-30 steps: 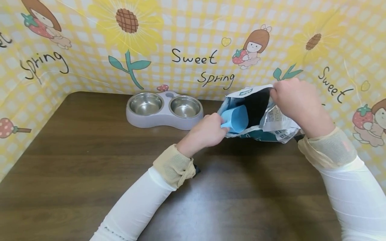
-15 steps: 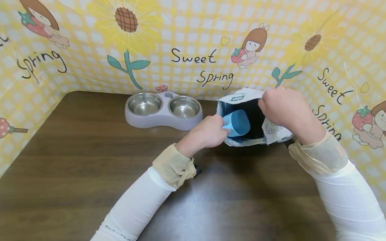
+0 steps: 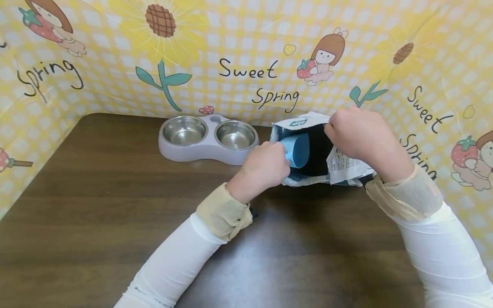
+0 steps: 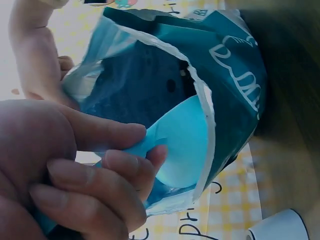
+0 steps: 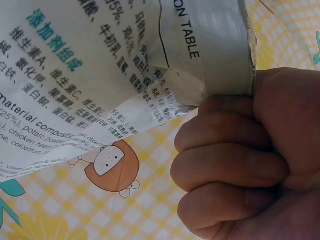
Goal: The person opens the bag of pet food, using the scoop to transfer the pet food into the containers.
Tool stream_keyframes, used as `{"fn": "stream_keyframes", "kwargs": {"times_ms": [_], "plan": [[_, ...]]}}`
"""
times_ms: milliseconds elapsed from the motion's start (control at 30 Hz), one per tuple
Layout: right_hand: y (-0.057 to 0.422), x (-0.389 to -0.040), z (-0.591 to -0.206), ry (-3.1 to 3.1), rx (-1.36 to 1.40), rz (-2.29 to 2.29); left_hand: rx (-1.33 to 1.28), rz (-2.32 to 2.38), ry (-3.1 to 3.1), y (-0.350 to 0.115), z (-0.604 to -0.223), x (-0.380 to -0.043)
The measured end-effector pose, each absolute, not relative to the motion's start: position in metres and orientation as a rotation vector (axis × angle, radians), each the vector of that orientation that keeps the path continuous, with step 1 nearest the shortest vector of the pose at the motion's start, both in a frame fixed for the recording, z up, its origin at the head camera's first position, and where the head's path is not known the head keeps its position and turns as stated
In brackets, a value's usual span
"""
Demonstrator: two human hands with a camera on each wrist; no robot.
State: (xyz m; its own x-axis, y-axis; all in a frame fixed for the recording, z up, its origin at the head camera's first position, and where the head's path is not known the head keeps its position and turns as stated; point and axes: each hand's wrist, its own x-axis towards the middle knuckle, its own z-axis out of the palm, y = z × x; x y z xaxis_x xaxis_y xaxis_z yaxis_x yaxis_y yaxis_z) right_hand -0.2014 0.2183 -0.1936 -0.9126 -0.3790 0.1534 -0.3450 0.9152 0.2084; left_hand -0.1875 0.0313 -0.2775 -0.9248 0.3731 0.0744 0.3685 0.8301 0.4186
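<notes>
My left hand (image 3: 265,167) pinches the handle of a light blue scoop (image 3: 300,150) between thumb and fingers. The scoop's cup sits inside the mouth of a teal and white bag (image 4: 235,65), seen close up in the left wrist view. Its rim is held wide apart by my right hand (image 3: 358,134), whose curled fingers grip the upper right edge. Printed white text covers the bag side (image 5: 95,95) in the right wrist view. The bag's inside looks dark, and whatever lies at its bottom is hidden.
A pale lilac double feeder (image 3: 209,149) with two steel bowls stands left of the bag, close to my left hand. Behind them rises a yellow checked backdrop (image 3: 246,42) with printed figures. All stands on a dark wooden table (image 3: 115,222).
The bag's mouth and my right hand have moved left and slightly down, most of it in the first half second. The scoop has tilted and shifted a little left with my left hand.
</notes>
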Motion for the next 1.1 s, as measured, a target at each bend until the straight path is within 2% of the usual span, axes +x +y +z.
{"fn": "stream_keyframes", "kwargs": {"times_ms": [567,1100], "plan": [[0.22,-0.202,-0.196,-2.879,0.612,-0.246,0.664,0.441,3.128,0.056,-0.3,-0.195],[0.217,-0.202,-0.198,-2.962,0.626,-0.218,0.68,0.756,2.812,0.054,-0.313,-0.211]]}}
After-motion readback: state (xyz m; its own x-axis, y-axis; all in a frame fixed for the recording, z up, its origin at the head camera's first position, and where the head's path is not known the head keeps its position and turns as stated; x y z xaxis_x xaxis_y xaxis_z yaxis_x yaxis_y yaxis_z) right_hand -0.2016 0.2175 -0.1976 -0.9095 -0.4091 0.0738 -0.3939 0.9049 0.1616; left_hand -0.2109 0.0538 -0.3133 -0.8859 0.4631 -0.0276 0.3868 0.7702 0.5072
